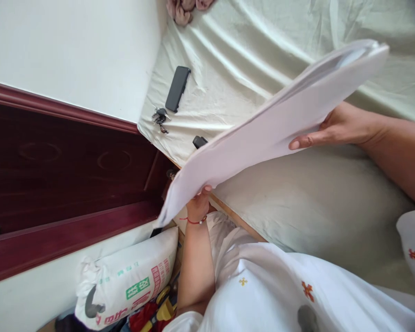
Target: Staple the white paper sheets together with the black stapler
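White shirt point(280, 295) with small orange motifs fills the bottom of the frame, worn by the person whose two bare hands hold a white folded cloth point(263, 133) in the air above a bed. The cloth runs as a long slanted panel from lower left to upper right, its layered edges showing at the far, raised end.

The left hand point(198, 206), a red cord bracelet point(193, 221) at the wrist, is closed on the low corner, with one fingertip showing over the edge. The right hand point(332, 129) clasps the long lower edge near the high end, thumb flat on the near face and fingers hidden behind.

The panel is wide and limp and the grips sit well apart, so a good hold probably means keeping it taut between the hands. The left pinch looks slight, and that corner seems the likeliest to slip. Evening out the two ends would help keep the layers from sliding apart.

Beneath the cloth lies the bed's pale green sheet point(249, 60), creased. On it near the corner rest a black phone point(177, 88), a bunch of keys point(159, 116) just beside it, and a small black object point(199, 141) partly hidden by the cloth. A pink bundle point(186, 9) sits at the top edge. Beyond the bed are a maroon door point(55, 184) and a printed sack point(124, 281).
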The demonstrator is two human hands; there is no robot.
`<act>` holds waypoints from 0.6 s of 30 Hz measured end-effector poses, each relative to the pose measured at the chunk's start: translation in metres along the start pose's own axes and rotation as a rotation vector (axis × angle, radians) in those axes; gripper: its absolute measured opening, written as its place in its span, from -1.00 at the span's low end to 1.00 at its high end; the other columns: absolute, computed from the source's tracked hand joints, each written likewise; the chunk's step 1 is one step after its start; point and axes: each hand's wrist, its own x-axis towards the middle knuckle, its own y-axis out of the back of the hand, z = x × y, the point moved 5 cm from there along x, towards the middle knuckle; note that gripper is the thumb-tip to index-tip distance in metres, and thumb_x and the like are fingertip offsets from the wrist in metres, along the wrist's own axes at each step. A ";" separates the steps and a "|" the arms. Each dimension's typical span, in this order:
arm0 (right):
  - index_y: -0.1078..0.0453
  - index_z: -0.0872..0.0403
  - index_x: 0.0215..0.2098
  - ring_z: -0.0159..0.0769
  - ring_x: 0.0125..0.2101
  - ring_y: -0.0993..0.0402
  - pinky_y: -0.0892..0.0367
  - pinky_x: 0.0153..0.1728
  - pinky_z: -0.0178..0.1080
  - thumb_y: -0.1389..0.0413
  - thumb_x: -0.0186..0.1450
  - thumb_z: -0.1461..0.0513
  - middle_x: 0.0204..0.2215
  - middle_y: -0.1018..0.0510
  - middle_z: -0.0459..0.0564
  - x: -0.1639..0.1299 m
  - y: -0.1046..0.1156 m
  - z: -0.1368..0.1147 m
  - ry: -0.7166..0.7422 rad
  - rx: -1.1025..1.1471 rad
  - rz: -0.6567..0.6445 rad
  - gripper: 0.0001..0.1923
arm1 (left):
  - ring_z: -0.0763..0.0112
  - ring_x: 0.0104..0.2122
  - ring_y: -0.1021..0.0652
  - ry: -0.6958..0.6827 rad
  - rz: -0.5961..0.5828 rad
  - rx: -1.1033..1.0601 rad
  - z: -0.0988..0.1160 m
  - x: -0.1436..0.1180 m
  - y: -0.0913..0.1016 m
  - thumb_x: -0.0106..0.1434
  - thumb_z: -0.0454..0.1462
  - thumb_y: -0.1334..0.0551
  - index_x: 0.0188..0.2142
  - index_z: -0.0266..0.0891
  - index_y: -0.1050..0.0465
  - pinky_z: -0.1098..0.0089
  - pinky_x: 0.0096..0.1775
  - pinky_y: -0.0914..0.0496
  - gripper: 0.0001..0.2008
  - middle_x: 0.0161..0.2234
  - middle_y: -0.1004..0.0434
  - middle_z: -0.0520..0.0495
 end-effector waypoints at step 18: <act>-0.52 0.05 0.04 -0.09 -0.11 -0.58 -0.49 -0.03 -0.04 -0.22 0.30 -0.06 -0.06 -0.66 0.03 0.004 -0.007 0.015 0.150 -0.376 -0.050 -0.53 | 0.11 0.13 -0.58 -0.070 -0.071 0.165 -0.018 0.004 0.000 0.02 0.15 -0.47 0.05 -0.08 -0.55 0.09 0.26 -0.38 -0.34 0.05 -0.64 -0.14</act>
